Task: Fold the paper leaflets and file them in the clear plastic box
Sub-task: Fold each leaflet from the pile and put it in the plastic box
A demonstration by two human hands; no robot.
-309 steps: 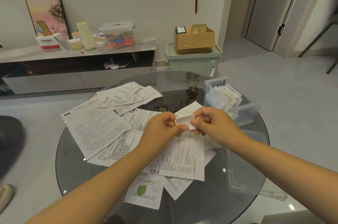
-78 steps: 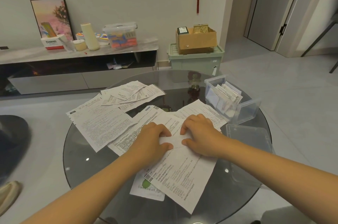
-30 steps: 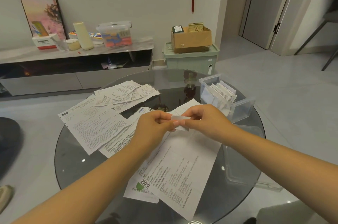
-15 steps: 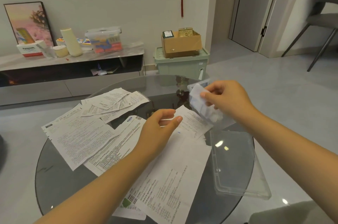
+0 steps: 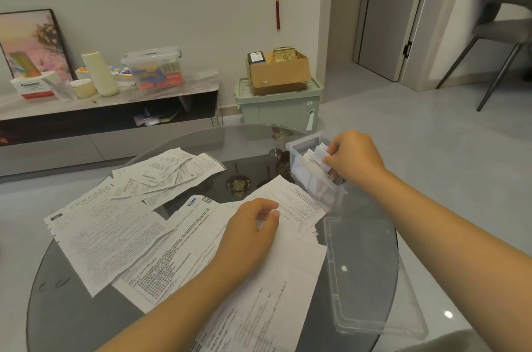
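Filing step: right hand [image 5: 352, 157] pinches a folded leaflet [image 5: 320, 150] into the clear box [image 5: 312, 176] at 2 o'clock. Left hand [image 5: 250, 229] hovers loosely curled over flat leaflets [image 5: 121, 230]; probably grabs one next.

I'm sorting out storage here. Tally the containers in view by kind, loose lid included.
Clear plastic boxes: 2, the filing box where the right hand pinches a folded leaflet, and the lidded tub on the sideboard
Green crate: 1
Cardboard box: 1
Loose clear lid: 1
Total: 5
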